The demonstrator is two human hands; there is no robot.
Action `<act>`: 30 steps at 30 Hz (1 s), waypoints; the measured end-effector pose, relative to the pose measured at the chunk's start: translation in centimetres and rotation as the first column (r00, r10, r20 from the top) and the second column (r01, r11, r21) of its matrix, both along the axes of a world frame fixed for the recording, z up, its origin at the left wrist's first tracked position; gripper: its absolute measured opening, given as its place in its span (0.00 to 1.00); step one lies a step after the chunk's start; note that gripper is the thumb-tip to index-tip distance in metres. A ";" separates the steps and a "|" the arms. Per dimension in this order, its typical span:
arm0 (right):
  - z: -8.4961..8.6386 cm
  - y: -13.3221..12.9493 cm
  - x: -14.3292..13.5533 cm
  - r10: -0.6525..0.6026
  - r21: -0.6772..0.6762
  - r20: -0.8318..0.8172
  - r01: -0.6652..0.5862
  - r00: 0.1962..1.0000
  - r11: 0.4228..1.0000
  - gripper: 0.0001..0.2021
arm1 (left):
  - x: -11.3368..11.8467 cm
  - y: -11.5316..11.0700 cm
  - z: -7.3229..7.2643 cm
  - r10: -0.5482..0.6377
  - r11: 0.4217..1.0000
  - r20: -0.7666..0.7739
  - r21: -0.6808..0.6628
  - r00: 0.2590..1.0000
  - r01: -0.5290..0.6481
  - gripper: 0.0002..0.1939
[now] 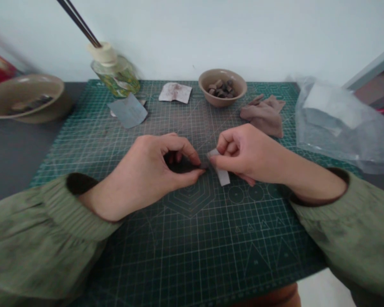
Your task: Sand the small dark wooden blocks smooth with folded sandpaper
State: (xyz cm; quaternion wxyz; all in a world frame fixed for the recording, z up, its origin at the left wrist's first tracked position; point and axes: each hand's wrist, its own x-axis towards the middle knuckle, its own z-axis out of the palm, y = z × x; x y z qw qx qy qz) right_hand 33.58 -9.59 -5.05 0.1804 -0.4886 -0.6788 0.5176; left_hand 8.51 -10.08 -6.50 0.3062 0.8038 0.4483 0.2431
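Observation:
Over the middle of the green cutting mat (192, 238), my left hand (147, 170) pinches a small dark piece (205, 165) between thumb and forefinger. The fingertips hide most of that piece. My right hand (246, 153) is closed on a narrow pale strip of what looks like sandpaper (223, 175), its lower end sticking out below the thumb. The strip's upper end is beside the dark piece; whether they touch I cannot tell. Behind my hands, a small tan bowl (222, 102) holds several brown and dark chunks.
A crumpled brown cloth (265, 115) lies right of the bowl. Grey sheets (128, 111) and a stained white paper (175, 93) lie at the back. A reed diffuser bottle (115, 74) stands back left, a larger bowl (48, 111) far left, a clear plastic bag (342, 123) right.

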 end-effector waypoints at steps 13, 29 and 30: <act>0.0 -0.2 -0.3 0.004 -0.002 -0.006 -0.004 1.000 1.000 0.12 | -0.1 -0.1 -0.1 -0.016 1.000 0.013 0.008 1.000 0.016 0.04; -0.8 0.8 0.2 -0.221 0.261 -0.183 0.264 0.958 0.928 0.23 | -0.2 0.2 -0.5 0.020 0.963 0.091 0.266 0.996 -0.044 0.09; -0.8 0.8 0.2 -0.220 0.268 -0.185 0.264 0.958 0.926 0.23 | -0.2 0.2 -0.5 0.021 0.962 0.088 0.270 0.996 -0.044 0.08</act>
